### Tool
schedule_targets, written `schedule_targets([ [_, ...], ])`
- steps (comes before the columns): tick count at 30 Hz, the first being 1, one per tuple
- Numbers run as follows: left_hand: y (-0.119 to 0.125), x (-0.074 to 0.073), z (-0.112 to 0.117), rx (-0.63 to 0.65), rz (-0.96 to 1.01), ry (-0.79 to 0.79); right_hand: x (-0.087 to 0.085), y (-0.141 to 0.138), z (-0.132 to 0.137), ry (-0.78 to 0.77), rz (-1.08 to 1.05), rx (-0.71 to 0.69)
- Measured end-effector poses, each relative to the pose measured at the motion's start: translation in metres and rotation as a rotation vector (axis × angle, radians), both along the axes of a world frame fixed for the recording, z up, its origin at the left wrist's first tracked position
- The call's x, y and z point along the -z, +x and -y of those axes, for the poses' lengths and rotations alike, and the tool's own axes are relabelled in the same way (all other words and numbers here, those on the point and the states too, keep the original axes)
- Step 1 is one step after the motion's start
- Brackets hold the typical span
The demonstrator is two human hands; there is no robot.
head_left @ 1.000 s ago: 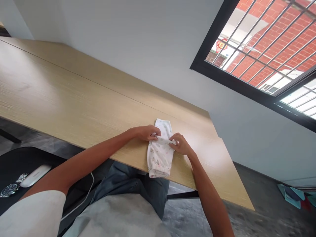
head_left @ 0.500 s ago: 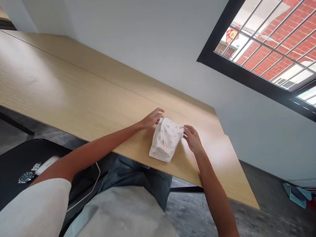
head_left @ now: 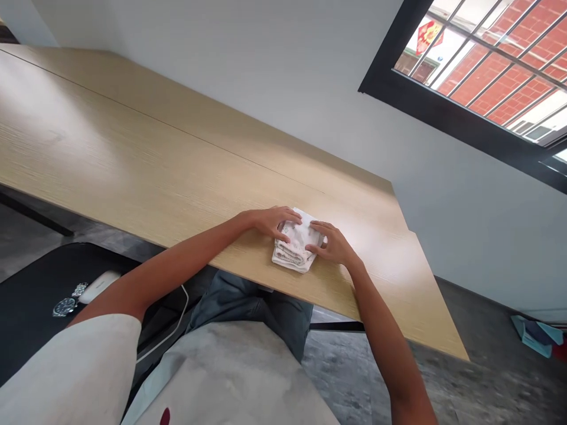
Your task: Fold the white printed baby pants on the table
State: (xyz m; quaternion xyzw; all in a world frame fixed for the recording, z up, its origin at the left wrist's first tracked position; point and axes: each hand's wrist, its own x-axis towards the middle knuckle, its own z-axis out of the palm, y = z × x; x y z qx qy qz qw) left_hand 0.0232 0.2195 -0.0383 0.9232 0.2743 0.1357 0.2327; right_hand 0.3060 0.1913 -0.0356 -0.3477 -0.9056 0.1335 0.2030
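A small white cloth with a faint print (head_left: pixel 296 249) lies folded into a compact bundle near the front edge of the light wooden table (head_left: pixel 133 165). My left hand (head_left: pixel 274 221) rests on the bundle's left side with its fingers lying flat over it. On the right side my right hand (head_left: pixel 330 242) presses down the same way, fingers stretched out. Both hands touch the cloth and neither grips it.
A black surface (head_left: pixel 31 295) at lower left carries a wristwatch (head_left: pixel 66 305) and a white oblong case (head_left: pixel 101 285), with a white cable (head_left: pixel 168 333) beside it. A white wall and a barred window (head_left: pixel 487 65) stand behind the table. Blue cloth (head_left: pixel 535 336) lies on the floor at right.
The cloth went from a long strip to a short bundle, folded over on itself. My hands moved from pinching its middle to lying flat on top of it.
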Motion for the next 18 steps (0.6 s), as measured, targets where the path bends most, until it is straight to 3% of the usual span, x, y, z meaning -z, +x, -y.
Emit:
schedule_targets([
  [4, 0.003, -0.006, 0.002, -0.069, 0.048, 0.017, -0.002, 0.006, -0.002, -0.039, 0.044, -0.019],
  [8, 0.012, -0.013, 0.011, -0.059, 0.126, 0.026, -0.017, -0.002, 0.008, -0.127, 0.004, -0.05],
  [12, 0.014, -0.022, 0.017, 0.004, 0.191, -0.072, -0.03, -0.007, 0.018, -0.424, -0.246, -0.001],
  [14, 0.014, -0.024, 0.017, -0.055, 0.262, -0.093, -0.031, -0.006, 0.018, -0.542, -0.45, 0.088],
  [16, 0.012, -0.023, 0.013, -0.189, 0.344, -0.056, -0.028, -0.002, 0.014, -0.482, -0.552, 0.242],
  [18, 0.008, -0.019, 0.007, -0.316, 0.399, 0.015, -0.024, 0.004, 0.008, -0.25, -0.504, 0.393],
])
